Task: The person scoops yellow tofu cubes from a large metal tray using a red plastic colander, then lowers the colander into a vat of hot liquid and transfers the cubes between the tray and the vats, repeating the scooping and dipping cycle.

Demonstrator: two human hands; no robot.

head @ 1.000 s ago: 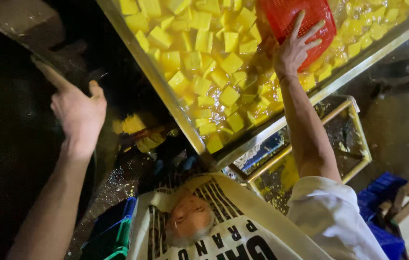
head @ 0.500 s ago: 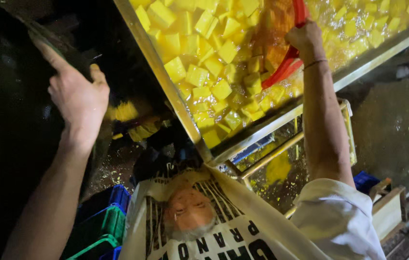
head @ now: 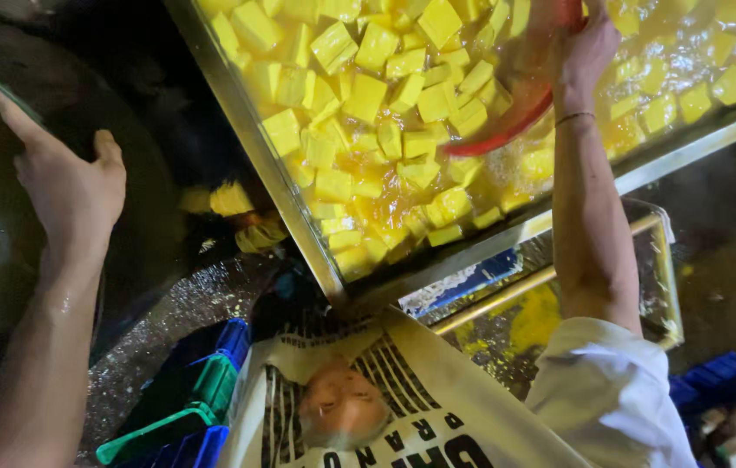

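Red plastic scoop [head: 507, 130], probably light but slippery when wet, sat gripped at its rim by the right hand [head: 580, 52] among soft yellow cubes [head: 368, 95]; left hand [head: 69, 186] spread wide.

Two hands [head: 69, 186], one red basket [head: 507, 130], one metal tray [head: 299, 225], dozens of yellow cubes [head: 366, 97]

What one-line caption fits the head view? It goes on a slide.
Right hand dips a red scoop into a metal tray of yellow cubes in liquid; left hand rests on a dark rim.
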